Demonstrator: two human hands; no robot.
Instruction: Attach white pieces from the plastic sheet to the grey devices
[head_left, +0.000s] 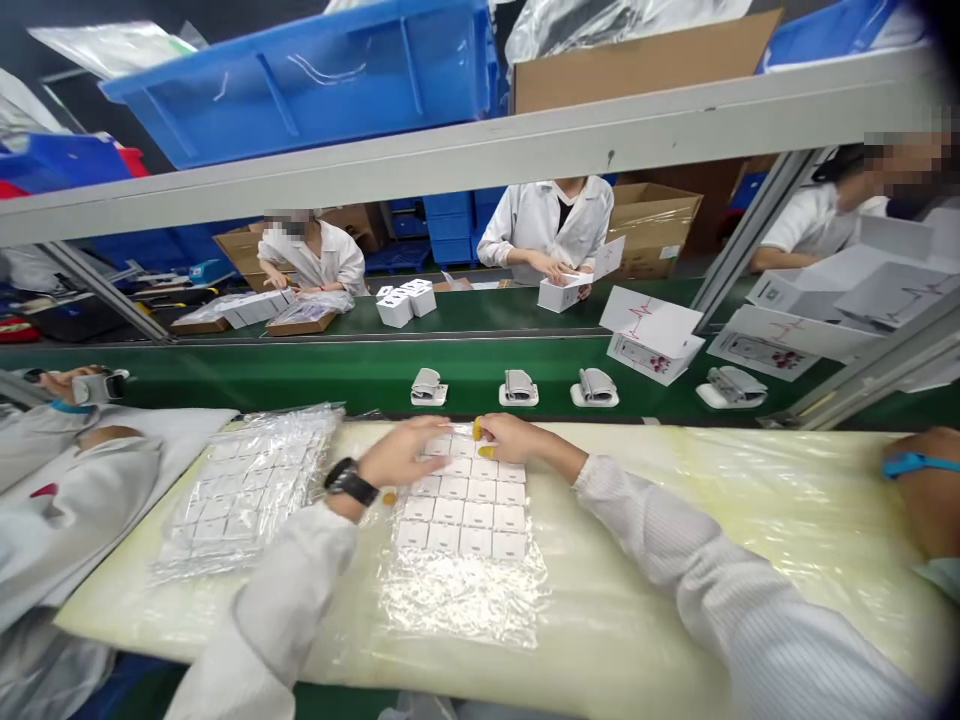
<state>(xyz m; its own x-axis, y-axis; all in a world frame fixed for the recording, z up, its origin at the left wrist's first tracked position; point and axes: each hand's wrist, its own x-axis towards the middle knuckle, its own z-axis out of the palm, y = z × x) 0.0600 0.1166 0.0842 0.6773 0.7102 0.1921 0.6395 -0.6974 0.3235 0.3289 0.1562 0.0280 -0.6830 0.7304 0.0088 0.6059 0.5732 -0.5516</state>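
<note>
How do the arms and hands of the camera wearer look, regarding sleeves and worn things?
Both arms wear long white cloth sleeves, the right one with fine lines. The left hand has a black watch-like band at its wrist. The right hand wears two small yellow finger covers.

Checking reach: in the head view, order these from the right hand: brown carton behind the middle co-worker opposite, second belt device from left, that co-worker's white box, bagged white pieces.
From the right hand:
1. Bagged white pieces, beneath it.
2. Second device, just beyond.
3. White box, farther across.
4. Brown carton, farthest back, rightward.
</note>
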